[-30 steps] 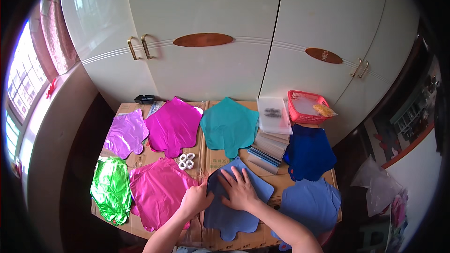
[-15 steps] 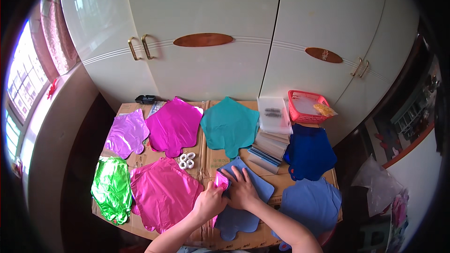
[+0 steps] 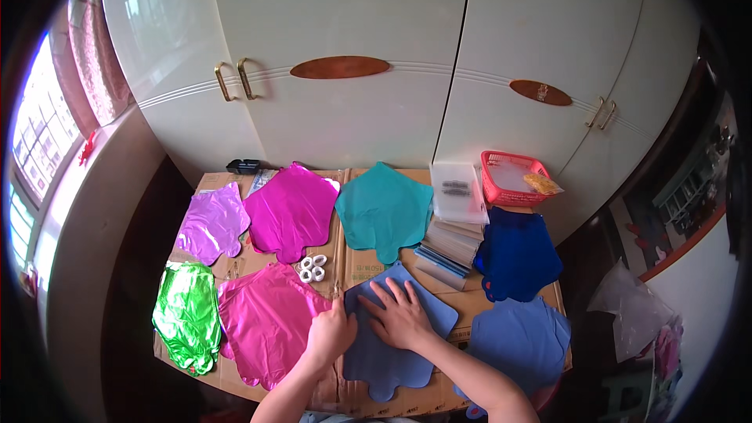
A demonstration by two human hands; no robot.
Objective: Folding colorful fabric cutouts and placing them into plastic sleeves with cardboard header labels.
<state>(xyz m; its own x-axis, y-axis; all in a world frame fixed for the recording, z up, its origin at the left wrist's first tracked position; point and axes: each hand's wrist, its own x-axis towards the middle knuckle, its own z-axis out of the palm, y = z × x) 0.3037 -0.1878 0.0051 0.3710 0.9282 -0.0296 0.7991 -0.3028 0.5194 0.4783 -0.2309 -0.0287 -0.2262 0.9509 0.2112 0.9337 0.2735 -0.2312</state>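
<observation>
A flat blue star-shaped foil balloon with a short tail lies in front of me. My right hand rests flat on its upper half, fingers spread. At the balloon's left corner, my left hand is closed, with its fingertips pinching the edge. Just left of that hand lies a pink foil balloon, its right corner partly behind my fingers. Several small white rings sit above it. A fan of thin grey and blue sheets lies beyond my right hand.
Around lie foil balloons: green, lilac, magenta, teal, dark blue and a blue pile. Clear bags and a red basket stand at the back right, before the cabinet. Cardboard covers the table.
The blue balloon's left part, folded over with its pink underside showing, now lies flat. My left hand has moved left and slightly down. The right hand stays on the balloon.
</observation>
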